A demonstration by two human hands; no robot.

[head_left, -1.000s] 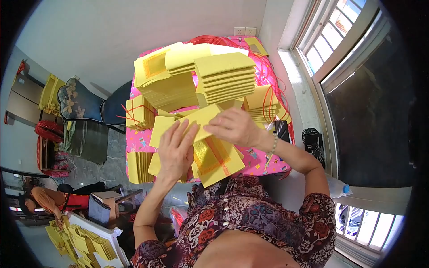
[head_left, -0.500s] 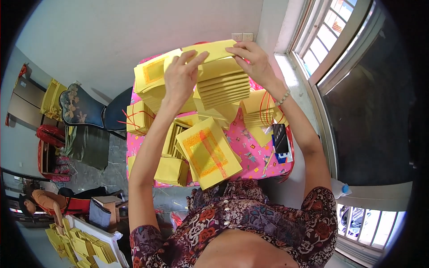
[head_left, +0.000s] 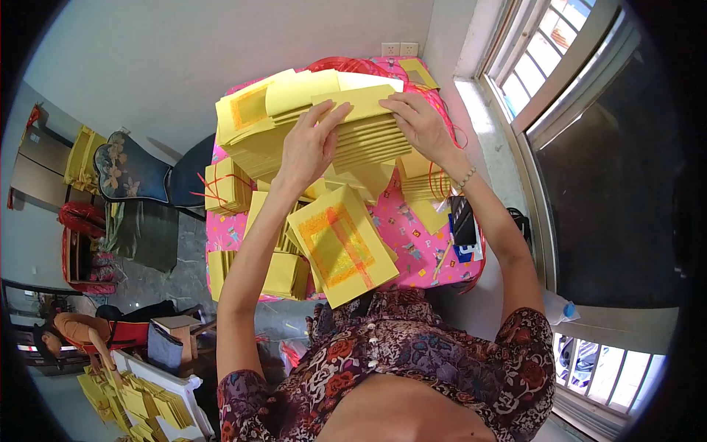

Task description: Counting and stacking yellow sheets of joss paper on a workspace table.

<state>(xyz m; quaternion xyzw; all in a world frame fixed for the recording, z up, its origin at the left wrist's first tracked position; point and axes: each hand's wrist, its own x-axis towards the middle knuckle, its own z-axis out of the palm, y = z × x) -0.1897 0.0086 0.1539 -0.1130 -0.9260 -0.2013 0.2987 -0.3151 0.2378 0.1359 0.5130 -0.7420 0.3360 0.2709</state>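
A folded yellow paper [head_left: 362, 102] lies across the top of a tall stack of folded yellow papers [head_left: 372, 141]. My left hand [head_left: 309, 144] pinches its left side between thumb and fingers. At the right end, the fingertips of my right hand [head_left: 423, 127] close on the paper's edge. Left of this stack leans another pile of yellow papers [head_left: 254, 151], its top sheet bearing an orange-bordered square. Nearer to me, a thick bundle of yellow papers [head_left: 342, 247] with an orange frame and gold centre rests at a tilt.
Tied bundles [head_left: 227, 188] with red string sit on the pink patterned tablecloth [head_left: 405, 254]. A black phone-like object [head_left: 462, 221] lies by the right edge, below the window sill [head_left: 477, 110]. Blue chairs [head_left: 132, 166] stand left. At lower left another person [head_left: 77, 328] handles yellow papers.
Both hands have come down and slightly nearer with the folded paper, setting it against the stack's top. Red string behind the stacks now shows. The other person's arm has shifted.
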